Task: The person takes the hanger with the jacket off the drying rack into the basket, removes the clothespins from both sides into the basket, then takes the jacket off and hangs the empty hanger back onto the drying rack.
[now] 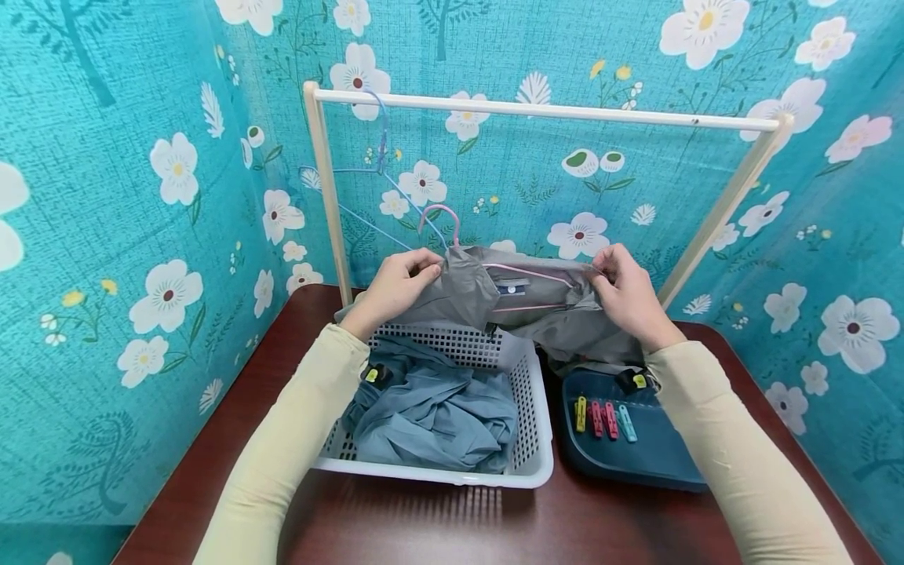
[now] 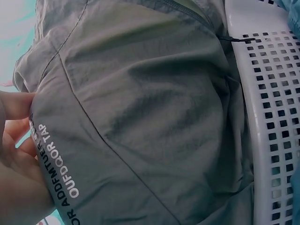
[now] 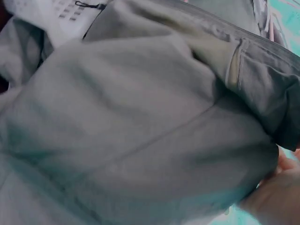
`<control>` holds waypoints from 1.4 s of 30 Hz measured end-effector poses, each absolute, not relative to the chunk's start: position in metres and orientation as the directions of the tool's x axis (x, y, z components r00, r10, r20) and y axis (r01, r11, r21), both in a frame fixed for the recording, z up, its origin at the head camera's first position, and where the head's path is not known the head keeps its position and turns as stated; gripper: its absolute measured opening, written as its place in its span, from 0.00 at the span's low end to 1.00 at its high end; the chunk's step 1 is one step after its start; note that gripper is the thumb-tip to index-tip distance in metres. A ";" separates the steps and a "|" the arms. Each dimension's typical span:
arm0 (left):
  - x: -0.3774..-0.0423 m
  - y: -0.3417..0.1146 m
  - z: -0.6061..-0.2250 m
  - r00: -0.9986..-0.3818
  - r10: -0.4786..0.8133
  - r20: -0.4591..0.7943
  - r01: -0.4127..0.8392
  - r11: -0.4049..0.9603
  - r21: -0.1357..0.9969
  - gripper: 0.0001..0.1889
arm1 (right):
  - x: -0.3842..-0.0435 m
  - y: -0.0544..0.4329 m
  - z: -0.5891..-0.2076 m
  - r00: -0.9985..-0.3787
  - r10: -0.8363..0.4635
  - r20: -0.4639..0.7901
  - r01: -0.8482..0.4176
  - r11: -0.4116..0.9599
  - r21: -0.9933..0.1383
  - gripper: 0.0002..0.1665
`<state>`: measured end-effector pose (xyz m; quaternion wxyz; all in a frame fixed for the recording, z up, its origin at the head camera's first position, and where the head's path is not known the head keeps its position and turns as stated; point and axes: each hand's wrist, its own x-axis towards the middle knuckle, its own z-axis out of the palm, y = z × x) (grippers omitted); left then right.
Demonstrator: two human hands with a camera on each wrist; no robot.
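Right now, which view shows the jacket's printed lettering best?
The left wrist view: the lettering shows large there, beside the left hand. The head and right wrist views show the jacket but no readable lettering.

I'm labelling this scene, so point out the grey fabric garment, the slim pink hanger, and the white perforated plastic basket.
Grey fabric garment point(image 2: 140, 117), left wrist view: outer fabric.
Slim pink hanger point(image 1: 456, 228), head view: curved hook.
White perforated plastic basket point(image 1: 452, 476), head view: front rim.

The garment point(image 1: 468, 281) is thin, smooth, matt cloth; the fabric point(image 1: 438, 416) in the basket point(image 1: 452, 475) is soft-looking cloth, also matt. The basket, tray point(image 1: 653, 451) and clothes pegs point(image 1: 597, 420) look like smooth plastic. The posts point(image 1: 329, 196) look like bare, matt wood, the worktop point(image 1: 410, 530) like smooth, glossy wood.
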<state>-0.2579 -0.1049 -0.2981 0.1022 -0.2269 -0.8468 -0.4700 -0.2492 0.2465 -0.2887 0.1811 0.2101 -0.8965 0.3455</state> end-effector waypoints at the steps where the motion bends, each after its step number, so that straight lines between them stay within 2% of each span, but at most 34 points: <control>1: -0.258 -0.105 -0.298 -0.875 0.290 0.389 0.483 0.451 0.751 0.09 | -0.250 0.247 -0.290 -0.832 -0.260 0.490 -0.521 0.667 -0.532 0.05; 4: -0.258 -0.106 -0.299 -0.873 0.292 0.391 0.486 0.445 0.752 0.09 | -0.253 0.248 -0.292 -0.795 -0.293 0.531 -0.563 0.682 -0.466 0.09; 6: -0.258 -0.106 -0.299 -0.872 0.292 0.392 0.487 0.442 0.753 0.09 | -0.253 0.247 -0.293 -0.799 -0.292 0.526 -0.549 0.710 -0.440 0.13; 11: -0.257 -0.105 -0.297 -0.873 0.270 0.407 0.487 0.439 0.755 0.10 | -0.249 0.246 -0.291 -0.860 -0.281 0.426 -0.474 0.749 -0.463 0.17; 15: -0.257 -0.103 -0.297 -0.872 0.245 0.423 0.489 0.450 0.747 0.10 | -0.248 0.244 -0.290 -0.887 -0.274 0.373 -0.424 0.805 -0.416 0.24; 20: -0.258 -0.101 -0.298 -0.873 0.236 0.427 0.487 0.459 0.743 0.09 | -0.247 0.244 -0.290 -0.866 -0.271 0.421 -0.427 0.840 -0.336 0.15; 25: -0.258 -0.103 -0.299 -0.874 0.235 0.424 0.485 0.453 0.748 0.10 | -0.247 0.247 -0.290 -0.859 -0.263 0.439 -0.437 0.824 -0.361 0.13; 31: -0.260 -0.109 -0.301 -0.892 0.228 0.390 0.451 0.481 0.752 0.11 | -0.250 0.257 -0.292 -0.910 -0.227 0.346 -0.379 0.792 -0.479 0.16; 35: -0.262 -0.112 -0.303 -0.894 0.229 0.385 0.448 0.485 0.751 0.11 | -0.250 0.264 -0.293 -0.925 -0.224 0.307 -0.360 0.777 -0.517 0.19; 40: -0.262 -0.116 -0.304 -0.886 0.261 0.382 0.462 0.462 0.757 0.10 | -0.250 0.269 -0.294 -0.919 -0.166 0.358 -0.348 0.768 -0.538 0.22; 42: -0.262 -0.119 -0.305 -0.886 0.268 0.378 0.462 0.456 0.761 0.09 | -0.250 0.271 -0.294 -0.911 -0.137 0.389 -0.343 0.774 -0.532 0.20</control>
